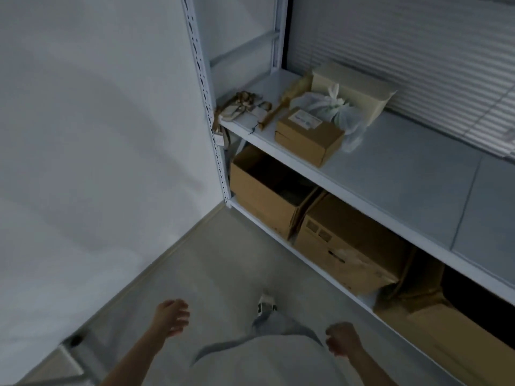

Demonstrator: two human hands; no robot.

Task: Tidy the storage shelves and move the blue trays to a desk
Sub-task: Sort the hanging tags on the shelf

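A white metal shelf unit stands along the right, seen from above. On its upper board lie a small closed cardboard box, a tied white plastic bag, a cream box, a wooden stick and a tangle of brown straps. No blue tray is in sight. My left hand hangs low over the floor, fingers apart and empty. My right hand is curled into a loose fist with nothing in it, in front of the lowest shelf.
Under the board stand an open cardboard box, a closed one and more cardboard at the right. A white wall fills the left. A grey floor lies between wall and shelves. Window blinds hang behind.
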